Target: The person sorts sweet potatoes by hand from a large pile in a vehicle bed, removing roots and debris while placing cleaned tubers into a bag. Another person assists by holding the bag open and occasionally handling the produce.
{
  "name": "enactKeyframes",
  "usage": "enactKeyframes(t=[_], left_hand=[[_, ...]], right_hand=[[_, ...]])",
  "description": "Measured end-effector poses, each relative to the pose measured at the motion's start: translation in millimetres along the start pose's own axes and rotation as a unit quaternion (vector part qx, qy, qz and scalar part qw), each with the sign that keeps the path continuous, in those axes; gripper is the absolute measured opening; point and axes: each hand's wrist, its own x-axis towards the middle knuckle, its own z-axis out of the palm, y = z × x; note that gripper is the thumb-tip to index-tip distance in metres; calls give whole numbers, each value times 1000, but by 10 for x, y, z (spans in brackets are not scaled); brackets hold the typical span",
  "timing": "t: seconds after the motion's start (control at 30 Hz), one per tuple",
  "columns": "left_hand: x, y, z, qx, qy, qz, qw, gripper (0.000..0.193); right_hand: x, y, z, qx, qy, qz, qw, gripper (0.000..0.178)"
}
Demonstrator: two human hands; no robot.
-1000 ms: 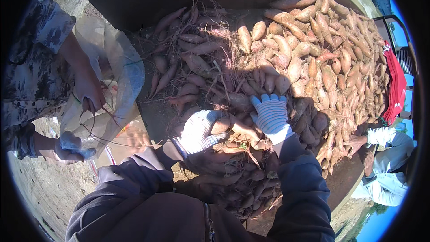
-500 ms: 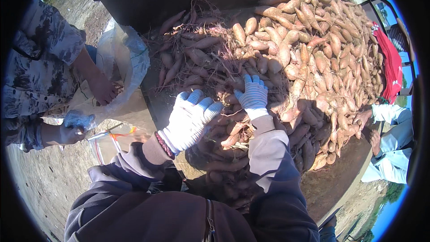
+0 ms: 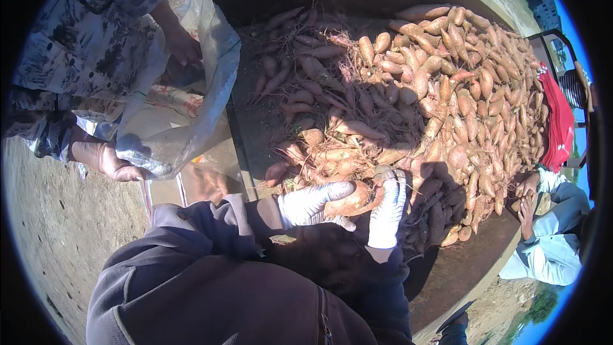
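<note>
Closest to me, the person's dark sleeves reach out over the near edge of the dark surface (image 3: pixel 255 128), both hands in white work gloves. The left hand (image 3: pixel 313 203) lies across a fat orange sweet potato (image 3: pixel 350 199), its fingers (image 3: pixel 335 190) curled over the top and grasping it. The right hand (image 3: pixel 389 207) comes in from the other side with its fingers (image 3: pixel 397 185) wrapped against the same sweet potato, so the root is clenched between the two gloves, low at the near edge of the heap and partly in the person's own shadow. Just beyond the gloves begins the heap of sweet potatoes (image 3: pixel 447 89), orange and sunlit toward the right edge of the surface, darker, rootier and tangled with stringy vines toward the left and the far edge. Off the left edge, another person in a patterned top holds a pale plastic sack (image 3: pixel 185 108) open, one bare hand (image 3: pixel 118 163) gripping its lower lip, the other hand (image 3: pixel 182 45) at its upper rim. At the right edge a third person in a light blue sleeve (image 3: pixel 549 243) rests hands near the heap, with a red cloth (image 3: pixel 557 124) lying just beyond them.
</note>
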Motion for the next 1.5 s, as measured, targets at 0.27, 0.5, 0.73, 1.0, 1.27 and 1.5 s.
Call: enactKeyframes(t=[0.27,0.5,0.73,1.0,1.27,1.5], left_hand=[[-2079,-171,-415,-16,197,138,971,74],[-3945,-297,-1671,5,470,278,837,72],[-2875,-94,-1665,655,561,20,506,41],[-573,811,-47,522,239,140,807,22],[820,1021,-132,-34,86,50,994,54],[909,974,-507,-111,119,43,986,25]], right_hand=[[23,661,-1020,-94,19,-81,992,45],[457,958,-1534,-162,80,-117,976,47],[1480,173,-1065,-491,5,-118,863,64],[2695,-48,-16,-554,-46,-108,824,69],[1844,-694,80,-34,-354,57,933,64],[2983,-53,331,-550,-116,-10,827,64]])
